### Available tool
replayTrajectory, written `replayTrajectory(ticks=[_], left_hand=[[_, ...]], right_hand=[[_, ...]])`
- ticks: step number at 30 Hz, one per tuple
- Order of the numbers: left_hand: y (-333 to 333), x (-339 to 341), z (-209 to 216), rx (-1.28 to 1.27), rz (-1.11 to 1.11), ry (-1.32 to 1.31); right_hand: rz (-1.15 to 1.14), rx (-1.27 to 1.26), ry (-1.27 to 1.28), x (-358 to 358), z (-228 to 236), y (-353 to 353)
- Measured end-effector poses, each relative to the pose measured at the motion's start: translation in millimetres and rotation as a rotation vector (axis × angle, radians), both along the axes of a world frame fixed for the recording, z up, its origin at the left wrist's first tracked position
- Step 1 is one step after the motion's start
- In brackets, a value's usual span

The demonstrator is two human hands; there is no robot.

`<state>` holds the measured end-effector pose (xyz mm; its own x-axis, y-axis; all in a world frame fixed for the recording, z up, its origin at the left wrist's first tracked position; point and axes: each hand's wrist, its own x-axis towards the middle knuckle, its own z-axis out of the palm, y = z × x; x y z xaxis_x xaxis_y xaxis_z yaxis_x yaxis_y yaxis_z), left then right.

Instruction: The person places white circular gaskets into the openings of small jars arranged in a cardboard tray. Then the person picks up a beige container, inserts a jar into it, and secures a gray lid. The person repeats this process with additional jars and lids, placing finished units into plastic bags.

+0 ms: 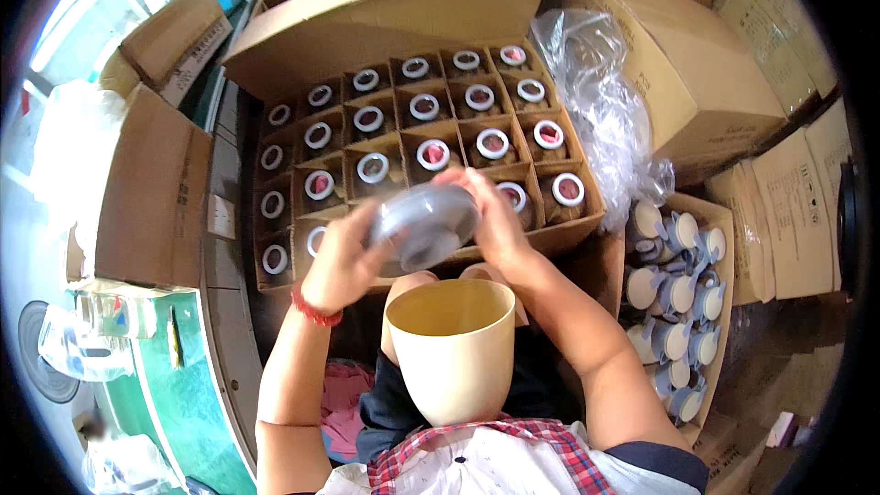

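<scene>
Both my hands hold a round, see-through greyish vessel (423, 225), smeared by motion, so its exact kind cannot be told. My left hand (344, 257), with a red bracelet at its wrist, grips its left side. On the right side, my right hand (495, 220) has its fingers along the upper edge. Just below, a cream plastic bin (451, 362) stands upright between my legs, its mouth facing up. Beyond my hands is a cardboard box (390, 0) with dividers. Its compartments hold several vessels with pale ring-shaped rims (423, 107), some showing red or pink inside.
Crumpled clear plastic (591, 82) lies along the box's right side. A smaller carton (715, 312) at right holds several grey-white lidded parts with handles (678, 293). Stacked cartons (678, 64) rise at far right. At left are a green-topped table (188, 385) and an upright carton (151, 192).
</scene>
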<state>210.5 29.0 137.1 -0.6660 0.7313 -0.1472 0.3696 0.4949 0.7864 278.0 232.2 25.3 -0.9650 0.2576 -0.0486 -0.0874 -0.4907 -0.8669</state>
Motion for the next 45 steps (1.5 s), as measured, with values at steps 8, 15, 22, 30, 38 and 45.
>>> replayTrajectory(ticks=[8,15,22,30,38,45], left_hand=[[4.2,14.3,-29.1,0.851,0.312,-0.488],[12.3,34.3,-17.9,0.918,0.317,-0.311],[18.2,45.8,-27.2,0.802,0.253,-0.229],[24.3,29.8,-35.4,0.744,0.264,-0.381],[-17.5,-23.0,-123.4,1.172,0.576,-0.974],[-2.3,5.7,-148.4,1.164,0.347,-1.195]], right_hand=[[-0.072,1.828,0.559,23.2,85.7,-4.5],[-0.336,1.7,0.506,41.4,103.4,-13.7],[-0.319,1.61,0.18,41.1,80.6,-8.9],[-0.25,1.157,0.015,45.1,58.4,24.0],[-0.097,1.853,-0.488,87.8,-33.0,150.3],[-0.172,1.855,-0.354,87.6,-47.2,164.9]])
